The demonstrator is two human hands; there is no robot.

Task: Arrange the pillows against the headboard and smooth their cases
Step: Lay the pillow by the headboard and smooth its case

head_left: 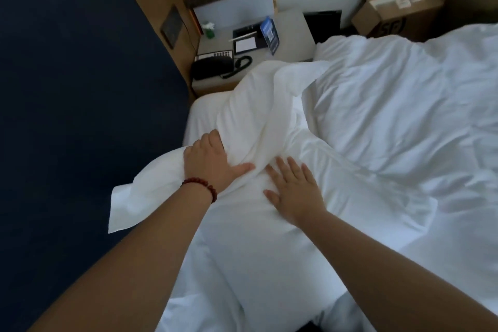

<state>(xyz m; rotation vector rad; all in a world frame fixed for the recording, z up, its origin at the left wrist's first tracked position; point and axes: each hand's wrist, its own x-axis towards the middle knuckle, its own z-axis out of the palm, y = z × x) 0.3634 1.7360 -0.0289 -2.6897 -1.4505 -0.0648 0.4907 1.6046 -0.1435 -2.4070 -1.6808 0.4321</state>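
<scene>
A pillow (237, 224) at frame centre is pressed by the flat, spread left hand (213, 162) and right hand (293, 194); its loose case could be bunched by uneven strokes.

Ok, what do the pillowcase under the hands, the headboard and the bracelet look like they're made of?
Pillowcase: white woven fabric, probably cotton, matte; it creases and folds softly under the left hand and right hand.
Headboard: dark navy upholstery, matte and apparently padded, set in a light wood-look frame.
Bracelet: round reddish-brown beads, slightly glossy; wood or seed, cannot tell which.
</scene>
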